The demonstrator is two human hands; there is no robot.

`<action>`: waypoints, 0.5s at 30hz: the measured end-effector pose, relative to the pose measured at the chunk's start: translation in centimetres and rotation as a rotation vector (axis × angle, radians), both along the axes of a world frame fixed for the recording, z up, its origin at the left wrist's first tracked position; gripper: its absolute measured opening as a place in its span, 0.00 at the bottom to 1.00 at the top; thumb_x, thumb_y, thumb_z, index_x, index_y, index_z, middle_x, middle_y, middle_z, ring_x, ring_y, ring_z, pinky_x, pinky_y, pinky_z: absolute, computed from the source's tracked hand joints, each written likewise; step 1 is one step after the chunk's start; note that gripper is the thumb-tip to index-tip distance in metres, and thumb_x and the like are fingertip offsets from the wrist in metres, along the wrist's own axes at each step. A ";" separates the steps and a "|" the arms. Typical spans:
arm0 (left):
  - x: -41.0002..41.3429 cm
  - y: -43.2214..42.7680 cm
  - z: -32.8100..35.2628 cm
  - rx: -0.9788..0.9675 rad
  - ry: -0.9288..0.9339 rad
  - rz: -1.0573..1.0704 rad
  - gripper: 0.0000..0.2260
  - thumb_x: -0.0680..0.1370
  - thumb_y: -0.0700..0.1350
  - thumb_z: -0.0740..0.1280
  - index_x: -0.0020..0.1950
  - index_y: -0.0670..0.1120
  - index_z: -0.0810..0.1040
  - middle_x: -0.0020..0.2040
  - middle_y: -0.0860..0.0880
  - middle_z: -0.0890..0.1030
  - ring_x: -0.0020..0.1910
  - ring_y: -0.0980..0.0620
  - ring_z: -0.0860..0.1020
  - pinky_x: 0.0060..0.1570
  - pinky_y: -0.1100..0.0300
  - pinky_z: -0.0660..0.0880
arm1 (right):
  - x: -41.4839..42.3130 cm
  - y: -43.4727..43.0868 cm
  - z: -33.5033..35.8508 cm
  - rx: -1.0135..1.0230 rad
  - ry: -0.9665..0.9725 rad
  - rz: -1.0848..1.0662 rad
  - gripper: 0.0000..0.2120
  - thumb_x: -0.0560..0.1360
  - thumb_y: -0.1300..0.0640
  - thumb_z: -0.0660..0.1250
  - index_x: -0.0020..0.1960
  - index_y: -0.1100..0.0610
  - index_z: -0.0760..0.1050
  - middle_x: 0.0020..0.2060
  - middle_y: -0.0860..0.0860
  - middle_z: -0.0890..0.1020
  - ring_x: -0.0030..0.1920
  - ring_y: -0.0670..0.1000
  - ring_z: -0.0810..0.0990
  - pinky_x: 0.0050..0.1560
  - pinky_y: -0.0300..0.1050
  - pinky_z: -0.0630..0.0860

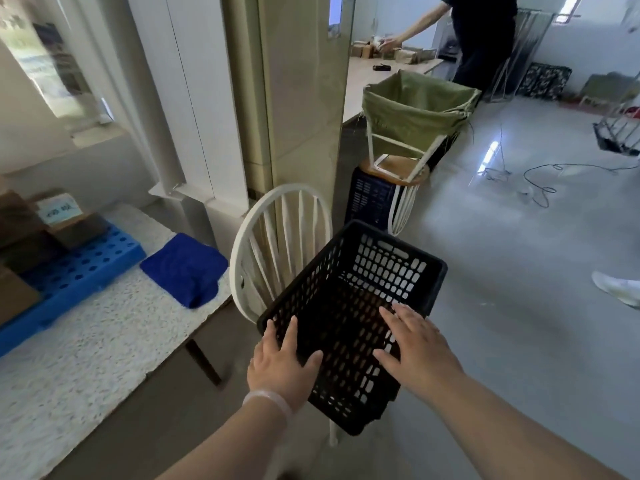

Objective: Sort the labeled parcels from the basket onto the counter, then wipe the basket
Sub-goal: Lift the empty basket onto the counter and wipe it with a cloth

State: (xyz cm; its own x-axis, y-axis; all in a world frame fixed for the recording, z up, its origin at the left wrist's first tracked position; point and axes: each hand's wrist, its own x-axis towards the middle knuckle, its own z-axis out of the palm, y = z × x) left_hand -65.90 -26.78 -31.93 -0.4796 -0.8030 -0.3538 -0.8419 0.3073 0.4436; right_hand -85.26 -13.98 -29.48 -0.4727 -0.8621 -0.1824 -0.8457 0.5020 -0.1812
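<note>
A black perforated plastic basket [391,251] sits tilted on a white chair [277,216], and nothing shows inside it. My left hand [280,365] rests on the basket's near left rim with fingers spread. My right hand [415,344] lies flat, fingers apart, over the near right rim and wall. Brown cardboard parcels [31,230], one with a white label, lie on a blue perforated tray [86,268] on the speckled counter [86,341] at the left. A folded blue cloth [183,268] lies on the counter beside the tray.
A pillar [298,98] rises behind the chair. Beyond it a green sack on a white frame [415,112] tops a stool over a dark crate [370,199]. Another person [481,39] stands at a far counter with boxes. Cables [540,174] cross the grey floor.
</note>
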 end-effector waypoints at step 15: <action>-6.1 -4.7 -6.1 0.168 -0.141 0.220 0.36 0.79 0.68 0.55 0.80 0.62 0.38 0.80 0.49 0.34 0.80 0.46 0.40 0.78 0.49 0.49 | -13.9 -10.1 -3.4 0.081 -0.003 0.042 0.36 0.80 0.38 0.57 0.80 0.45 0.42 0.80 0.48 0.45 0.79 0.50 0.43 0.78 0.52 0.43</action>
State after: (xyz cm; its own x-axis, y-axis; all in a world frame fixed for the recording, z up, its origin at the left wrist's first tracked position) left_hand -72.04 -31.49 -38.06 -0.2372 -0.8066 -0.5414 -0.9371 0.0429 0.3465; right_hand -99.13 -24.08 -32.91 -0.4360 -0.8635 -0.2536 -0.8656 0.4795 -0.1444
